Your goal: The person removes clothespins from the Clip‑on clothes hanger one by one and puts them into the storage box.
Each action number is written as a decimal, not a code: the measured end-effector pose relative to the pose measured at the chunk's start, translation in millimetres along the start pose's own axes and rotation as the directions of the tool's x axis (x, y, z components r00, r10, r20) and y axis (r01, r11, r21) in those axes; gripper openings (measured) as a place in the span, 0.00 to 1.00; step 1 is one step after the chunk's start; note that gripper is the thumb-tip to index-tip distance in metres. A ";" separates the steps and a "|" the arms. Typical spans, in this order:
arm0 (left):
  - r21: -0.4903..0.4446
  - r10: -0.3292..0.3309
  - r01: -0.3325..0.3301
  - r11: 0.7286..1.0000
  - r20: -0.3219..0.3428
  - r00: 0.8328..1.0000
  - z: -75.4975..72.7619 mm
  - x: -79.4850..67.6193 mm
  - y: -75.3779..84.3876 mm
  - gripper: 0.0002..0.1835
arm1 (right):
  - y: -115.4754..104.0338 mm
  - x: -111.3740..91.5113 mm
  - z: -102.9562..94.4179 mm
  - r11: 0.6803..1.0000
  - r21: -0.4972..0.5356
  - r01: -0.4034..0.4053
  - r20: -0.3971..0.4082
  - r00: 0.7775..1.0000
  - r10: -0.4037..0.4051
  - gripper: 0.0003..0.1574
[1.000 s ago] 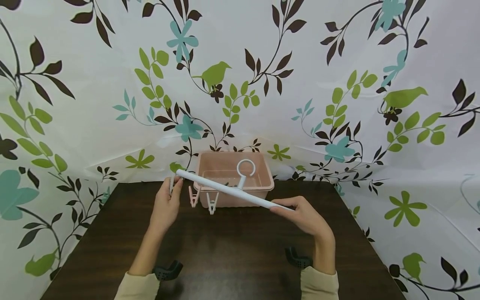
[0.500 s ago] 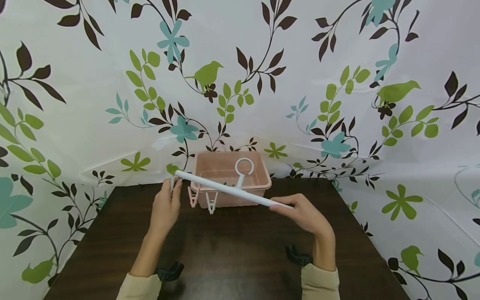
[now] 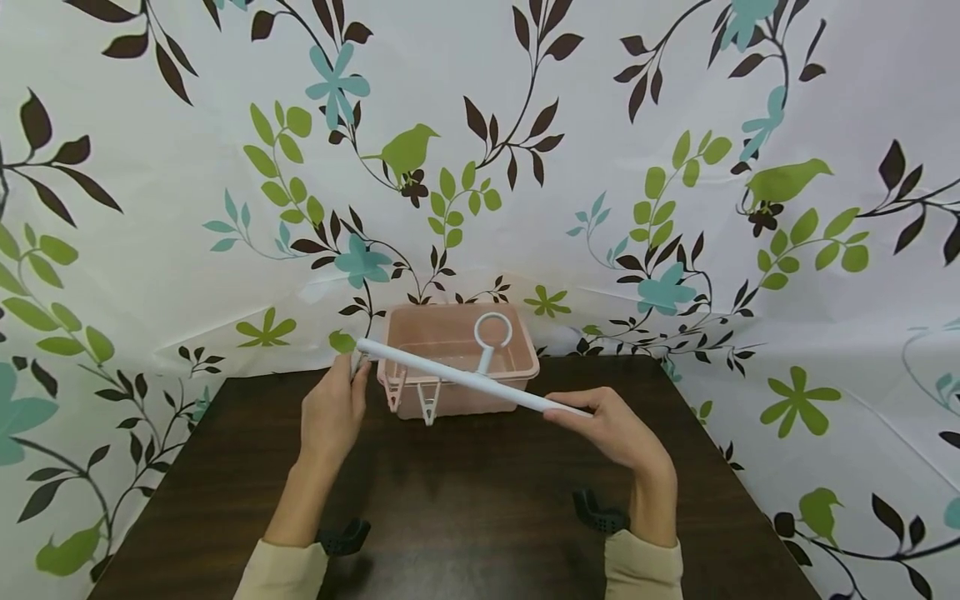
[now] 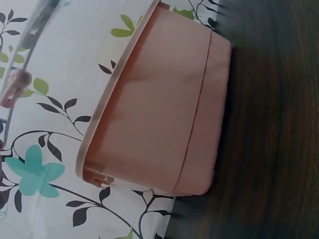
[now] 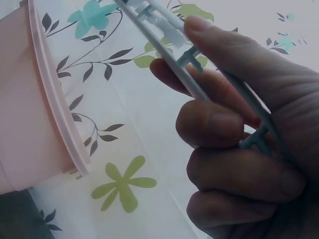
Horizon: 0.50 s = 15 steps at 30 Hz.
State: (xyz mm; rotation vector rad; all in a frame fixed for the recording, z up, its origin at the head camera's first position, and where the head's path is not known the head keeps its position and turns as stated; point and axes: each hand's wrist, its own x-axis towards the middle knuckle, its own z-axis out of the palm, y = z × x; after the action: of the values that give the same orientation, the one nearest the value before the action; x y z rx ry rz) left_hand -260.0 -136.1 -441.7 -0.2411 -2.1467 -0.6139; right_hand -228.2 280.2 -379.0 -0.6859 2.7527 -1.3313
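A pale blue clip hanger (image 3: pixel 465 377) with a ring hook (image 3: pixel 493 331) is held slanting in the air, its left end higher. My right hand (image 3: pixel 611 429) grips its right end; the right wrist view shows the fingers curled round the open-framed bar (image 5: pixel 199 89). At the other end, my left hand (image 3: pixel 330 417) pinches a small light clothespin (image 3: pixel 356 360), mostly hidden by the fingers. A pink clothespin (image 3: pixel 392 390) and a white clothespin (image 3: pixel 428 403) hang from the bar between the hands. The left wrist view barely shows the left fingers.
Behind the hanger, a pink plastic basin (image 3: pixel 457 400) stands at the back of the dark wooden table (image 3: pixel 480 500). Small items inside it are hard to make out. A sheet printed with leaves and birds (image 3: pixel 408 150) rises behind and beside the table.
The left fingers have shifted slightly up, closer to the bar's end. The hanging clothespins have swung a little to the right. The right hand keeps its grip, and the head view has turned slightly.
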 end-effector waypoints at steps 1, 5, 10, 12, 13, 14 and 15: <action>0.016 0.019 -0.019 1.000 -0.004 1.000 0.4 0.5 0.5 0.11 | -0.7 -1.0 -0.6 1.000 0.002 0.003 -0.004 1.000 -0.003 0.21; 0.049 0.056 -0.055 0.997 -0.020 0.998 0.4 4.6 3.0 0.11 | -3.1 -4.0 -3.6 1.000 0.015 0.013 -0.020 1.000 -0.012 0.20; 0.017 0.034 -0.033 0.999 -0.028 0.999 0.1 8.0 5.7 0.11 | -4.3 -6.2 -6.0 0.999 0.031 0.014 -0.037 0.999 -0.013 0.19; 0.001 0.020 -0.020 1.000 -0.026 0.999 0.8 7.8 6.6 0.11 | -4.1 -7.0 -6.4 0.999 0.035 0.010 -0.041 0.999 -0.008 0.19; -0.004 0.011 -0.011 1.000 -0.024 1.000 1.2 7.6 7.0 0.11 | -3.9 -7.5 -6.5 0.999 0.038 0.007 -0.042 0.999 -0.005 0.19; -0.009 0.002 -0.002 1.000 -0.023 1.000 1.7 7.4 7.5 0.11 | -3.6 -8.0 -6.6 0.999 0.039 0.004 -0.043 0.999 -0.002 0.19; -0.011 -0.009 0.009 1.000 -0.022 1.000 2.2 7.3 8.0 0.11 | -3.2 -8.5 -6.7 0.999 0.041 0.000 -0.045 0.999 0.002 0.18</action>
State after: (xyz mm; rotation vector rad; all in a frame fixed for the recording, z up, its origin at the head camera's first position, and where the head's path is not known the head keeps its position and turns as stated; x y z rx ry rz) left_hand -263.0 -128.4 -434.3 -0.2292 -2.1246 -0.6311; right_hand -220.6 286.7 -373.9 -0.6607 2.7511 -1.4163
